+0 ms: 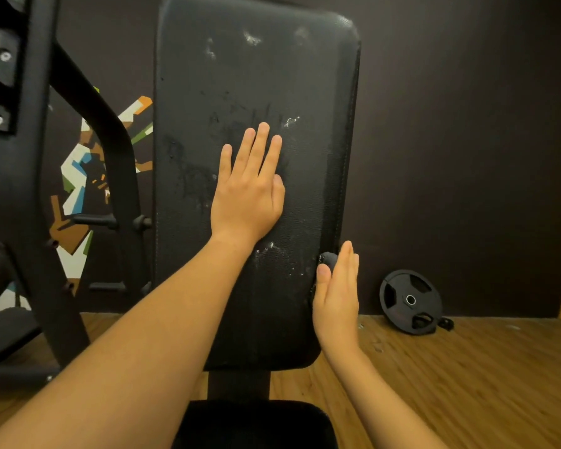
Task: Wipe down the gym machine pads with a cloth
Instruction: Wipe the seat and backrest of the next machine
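The tall black back pad (253,76) stands upright in front of me, with white scuffs and damp-looking smears on it. My left hand (248,186) lies flat on the pad's middle, fingers straight and pointing up. My right hand (336,293) is edge-on at the pad's right side, low down. A small dark wad, apparently the cloth (328,259), sits pinched between its thumb and straight fingers against the pad's edge. The black seat pad (256,422) shows at the bottom.
The black machine frame (30,189) and its angled bars fill the left. A black weight plate (410,301) leans on the dark wall at the right, on the wooden floor (467,377). A painted mural is behind the frame.
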Action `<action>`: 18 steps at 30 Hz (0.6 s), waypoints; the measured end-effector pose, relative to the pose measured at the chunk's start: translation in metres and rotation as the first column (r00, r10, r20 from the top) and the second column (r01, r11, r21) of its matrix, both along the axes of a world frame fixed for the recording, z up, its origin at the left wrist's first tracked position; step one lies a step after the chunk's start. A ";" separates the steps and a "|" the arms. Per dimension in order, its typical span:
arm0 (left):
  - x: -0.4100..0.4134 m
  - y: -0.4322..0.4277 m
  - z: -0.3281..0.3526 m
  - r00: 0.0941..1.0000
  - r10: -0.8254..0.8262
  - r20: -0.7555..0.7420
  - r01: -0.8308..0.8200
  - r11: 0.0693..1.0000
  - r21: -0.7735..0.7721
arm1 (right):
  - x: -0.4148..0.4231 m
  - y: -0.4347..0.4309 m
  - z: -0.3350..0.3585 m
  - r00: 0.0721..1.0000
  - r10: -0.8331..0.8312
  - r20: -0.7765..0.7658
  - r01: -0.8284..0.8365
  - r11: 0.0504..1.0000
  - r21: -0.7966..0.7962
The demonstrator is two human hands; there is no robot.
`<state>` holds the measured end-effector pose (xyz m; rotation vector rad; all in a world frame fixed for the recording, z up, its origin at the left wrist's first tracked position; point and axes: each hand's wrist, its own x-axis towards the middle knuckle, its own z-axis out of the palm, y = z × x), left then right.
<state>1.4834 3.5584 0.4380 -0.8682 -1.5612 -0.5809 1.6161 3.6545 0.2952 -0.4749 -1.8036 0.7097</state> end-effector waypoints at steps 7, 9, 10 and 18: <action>0.000 0.000 0.001 1.000 0.008 -0.006 -0.008 1.000 0.005 | -0.002 0.001 -0.032 1.000 0.011 0.001 -0.011 1.000 0.017; -0.001 0.000 0.001 1.000 0.001 -0.006 -0.001 1.000 0.007 | -0.005 0.004 -0.017 0.999 -0.017 -0.034 0.017 1.000 0.020; -0.001 0.000 0.001 1.000 0.001 -0.005 -0.001 1.000 0.008 | -0.007 0.004 -0.014 0.998 -0.029 -0.054 0.030 0.999 0.015; -0.001 0.000 0.001 1.000 0.014 -0.011 -0.014 1.000 0.007 | -0.004 -0.012 -0.081 0.998 -0.069 0.000 0.069 0.997 -0.030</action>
